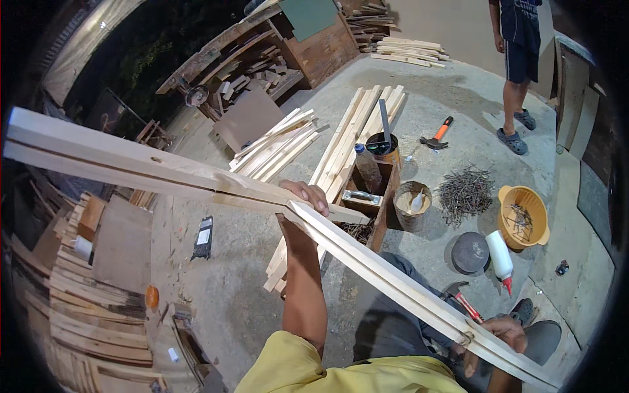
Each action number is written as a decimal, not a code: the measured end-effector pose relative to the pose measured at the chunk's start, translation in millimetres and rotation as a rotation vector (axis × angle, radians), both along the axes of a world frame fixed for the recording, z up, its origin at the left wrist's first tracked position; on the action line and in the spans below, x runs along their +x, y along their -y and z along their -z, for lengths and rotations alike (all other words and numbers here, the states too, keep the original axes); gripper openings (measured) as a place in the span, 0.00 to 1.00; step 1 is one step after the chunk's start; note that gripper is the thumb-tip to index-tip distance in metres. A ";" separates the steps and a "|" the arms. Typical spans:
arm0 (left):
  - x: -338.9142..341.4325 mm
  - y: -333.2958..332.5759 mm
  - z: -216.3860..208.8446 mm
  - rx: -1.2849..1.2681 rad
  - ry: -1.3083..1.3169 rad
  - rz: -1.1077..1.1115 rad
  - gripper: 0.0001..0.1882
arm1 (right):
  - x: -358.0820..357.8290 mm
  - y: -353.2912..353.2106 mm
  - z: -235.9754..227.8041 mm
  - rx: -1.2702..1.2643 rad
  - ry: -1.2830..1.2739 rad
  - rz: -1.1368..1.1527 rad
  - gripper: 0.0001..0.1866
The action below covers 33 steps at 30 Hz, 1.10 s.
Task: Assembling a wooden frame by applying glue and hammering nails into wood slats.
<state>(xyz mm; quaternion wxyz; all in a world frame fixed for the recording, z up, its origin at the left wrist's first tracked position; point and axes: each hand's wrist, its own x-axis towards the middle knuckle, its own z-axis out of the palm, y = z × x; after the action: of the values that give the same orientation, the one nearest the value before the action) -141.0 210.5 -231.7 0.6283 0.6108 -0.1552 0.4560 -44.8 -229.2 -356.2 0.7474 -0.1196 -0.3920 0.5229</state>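
My left hand (305, 196) curls over a long pale wooden piece (124, 154) that runs to the upper left, with a dark line along its side. A second wooden strip (393, 268), grooved lengthwise, slants to the lower right; its upper end meets the first piece beside my left hand. Whether the two are joined cannot be seen. Near its lower end, my right hand (501, 335) grips the grooved strip, with the palm partly hidden behind it. A hammer with a red handle (466, 306) lies by my leg, just above my right hand.
A wooden toolbox (386, 203), glue bottle (500, 255), round dark block (470, 253), nail pile (466, 190), yellow basin (534, 213) and orange-handled hammer (437, 135) surround the work. Wooden strips (350, 141) lie ahead. A person (521, 59) stands at the far right.
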 end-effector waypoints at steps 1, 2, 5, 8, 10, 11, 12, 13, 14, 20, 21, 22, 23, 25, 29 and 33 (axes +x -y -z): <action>-0.6 -0.1 1.6 0.005 -0.013 0.000 0.31 | 1.0 -1.4 0.3 0.033 -0.009 -0.041 0.49; -1.2 -0.1 2.8 0.011 -0.026 0.001 0.31 | 0.9 -1.5 -0.7 0.010 0.001 -0.017 0.48; -2.7 0.8 5.0 -0.020 -0.058 0.006 0.31 | -0.5 1.1 -7.6 -0.037 -0.005 -0.042 0.48; -1.9 3.2 6.2 0.014 -0.024 -0.041 0.28 | -3.2 3.8 -13.9 -0.150 -0.141 -0.093 0.51; -1.2 5.1 6.3 0.037 -0.007 -0.075 0.27 | -5.2 3.4 -14.8 -0.162 -0.144 -0.037 0.51; -1.3 6.2 6.3 0.034 -0.012 -0.084 0.27 | -6.1 2.7 -14.3 -0.166 -0.150 -0.018 0.51; -1.4 7.0 6.2 0.031 -0.017 -0.093 0.27 | -6.4 1.7 -13.2 -0.142 -0.147 -0.027 0.51; -1.8 7.9 6.3 0.030 -0.020 -0.092 0.28 | -6.2 0.5 -11.9 -0.119 -0.146 -0.036 0.50; -2.1 8.6 6.7 0.029 -0.023 -0.093 0.28 | -6.4 0.0 -10.7 -0.099 -0.178 -0.039 0.50; -5.0 10.4 14.9 -0.096 -0.054 -0.116 0.31 | -2.4 1.1 -8.2 -0.059 -0.148 -0.093 0.50; -5.3 10.1 16.5 -0.135 -0.061 -0.097 0.31 | -2.5 1.0 -8.6 -0.057 -0.164 -0.084 0.50; -5.6 9.4 17.7 -0.151 -0.069 -0.083 0.30 | -3.0 1.2 -9.5 -0.055 -0.180 -0.075 0.50; -5.7 8.7 18.7 -0.157 -0.075 -0.066 0.30 | -3.5 0.5 -10.2 -0.066 -0.206 -0.064 0.50; -5.7 7.6 20.5 -0.151 -0.103 -0.085 0.30 | -5.1 -0.3 -12.3 -0.108 -0.220 -0.044 0.49; -4.1 6.6 24.4 -0.147 -0.147 -0.165 0.31 | -5.3 2.2 -18.9 -0.188 -0.229 0.014 0.49; -0.7 3.4 26.9 -0.195 -0.152 -0.169 0.31 | -4.8 7.5 -25.6 -0.284 0.001 0.169 0.49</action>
<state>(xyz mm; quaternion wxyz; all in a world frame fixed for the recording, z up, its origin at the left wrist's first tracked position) -141.7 207.1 -258.6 0.6540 0.5906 -0.0104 0.4726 -49.6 -236.7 -330.6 0.7642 -0.2570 -0.3027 0.5082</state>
